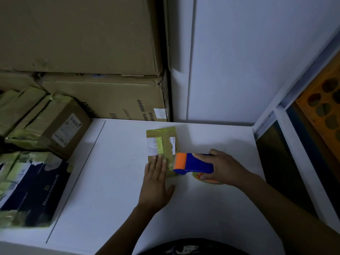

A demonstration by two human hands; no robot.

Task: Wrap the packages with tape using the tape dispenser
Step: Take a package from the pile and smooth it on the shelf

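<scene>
One small flat package (161,144) found on the white tabletop (110,181), toward the far edge and right of the middle, well apart from the taped boxes (46,122) along the left edge. Appears to be brown cardboard, already crossed with yellowish tape and bearing torn white label remnants. Pinned at its near end by the left hand (156,183), laid flat with fingers straight and close together, the heel of the palm resting on the tabletop just short of the package. Met at its near right corner by the orange roller end of the blue tape dispenser (193,163), gripped from the right by the right hand (220,168), fingers curled over the top of the body, thumb hidden. Glimpsed beneath that hand: a tape roll (207,178), yellow-green with an orange core, mostly covered. Judged light, thin and fairly stiff, so likely to slide on the smooth white surface under the pull of the tape unless pressed down. Best held by flat pressure on the top face, clear of the tape path, not pinched at an edge. Judged glossy and slippery on the taped faces; better bearing expected on bare cardboard. No sign of fragility; contents unknown. Also recorded: large stacked cartons (92,43) at the far left corner and a dark blue printed box (33,190) toward the near left corner.
</scene>
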